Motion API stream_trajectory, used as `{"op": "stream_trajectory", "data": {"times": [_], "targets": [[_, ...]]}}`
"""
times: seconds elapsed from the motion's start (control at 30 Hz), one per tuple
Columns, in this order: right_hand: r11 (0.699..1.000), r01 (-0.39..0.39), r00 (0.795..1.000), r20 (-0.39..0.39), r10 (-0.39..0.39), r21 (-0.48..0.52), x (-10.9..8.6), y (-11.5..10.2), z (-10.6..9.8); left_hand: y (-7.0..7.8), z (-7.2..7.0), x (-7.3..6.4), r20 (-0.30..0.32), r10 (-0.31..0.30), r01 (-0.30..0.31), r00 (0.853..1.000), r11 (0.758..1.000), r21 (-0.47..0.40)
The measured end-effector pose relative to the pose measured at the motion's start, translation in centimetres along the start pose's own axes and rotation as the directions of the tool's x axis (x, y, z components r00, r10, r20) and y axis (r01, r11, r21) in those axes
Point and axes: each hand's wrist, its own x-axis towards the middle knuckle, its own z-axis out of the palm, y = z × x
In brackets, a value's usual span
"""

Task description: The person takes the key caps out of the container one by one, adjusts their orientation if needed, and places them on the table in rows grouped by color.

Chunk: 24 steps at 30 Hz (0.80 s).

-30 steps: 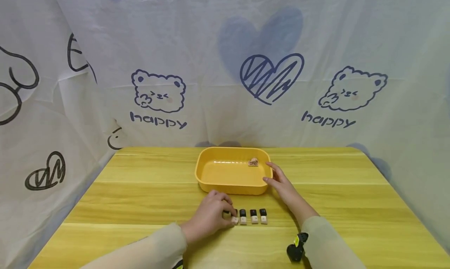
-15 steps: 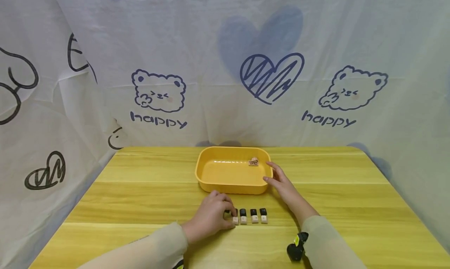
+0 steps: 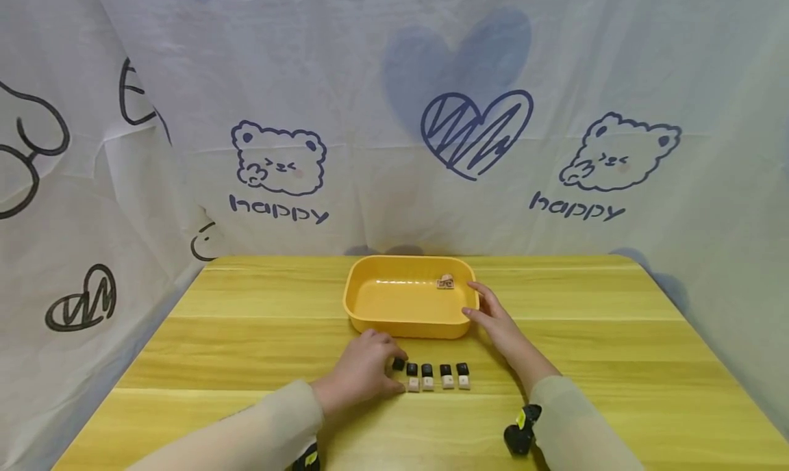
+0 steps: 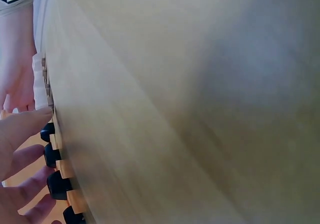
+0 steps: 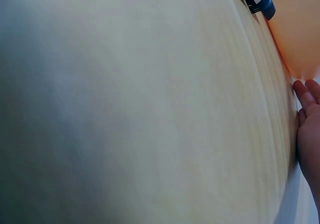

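Note:
Small black keycaps (image 3: 427, 370) and white keycaps (image 3: 428, 383) stand in two rows on the table, several in each. My left hand (image 3: 364, 367) is at the left end of the rows, its forefinger beside the leftmost black keycap (image 3: 398, 364) and its thumb near the leftmost white keycap (image 3: 414, 385). In the left wrist view, its fingers (image 4: 32, 184) are spread behind the black keycaps (image 4: 59, 185), with a gap to the thumb. My right hand (image 3: 501, 324) rests on the right rim of a yellow plastic tray (image 3: 394, 328), fingers extended.
Inside the tray, at its right, lie a few small pinkish-brown pieces (image 3: 445, 283). The wood-grain table (image 3: 246, 334) ends at a printed cloth backdrop (image 3: 382, 183). Black wrist devices (image 3: 520, 437) sit at the sleeves.
My left hand has drawn slightly left, away from the leftmost white keycap, uncovering the black keycaps at that end. The right hand stays on the tray rim.

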Motion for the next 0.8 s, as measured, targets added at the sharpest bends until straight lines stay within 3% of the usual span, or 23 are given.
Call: {"op": "stream_trajectory", "data": {"times": [0.33, 0.8], "targets": [[1.0, -0.019, 0.999, 0.025, 0.02, -0.009, -1.8, -3.3, 0.3, 0.2, -0.2, -0.1, 0.033, -0.012, 0.011, 0.999, 0.999, 0.031], [1.0, -0.026, 0.999, 0.026, 0.026, -0.001, -1.9, -3.3, 0.4, -0.6, -0.5, 0.1, 0.013, 0.032, -0.033, 0.999, 0.997, 0.076]]}}
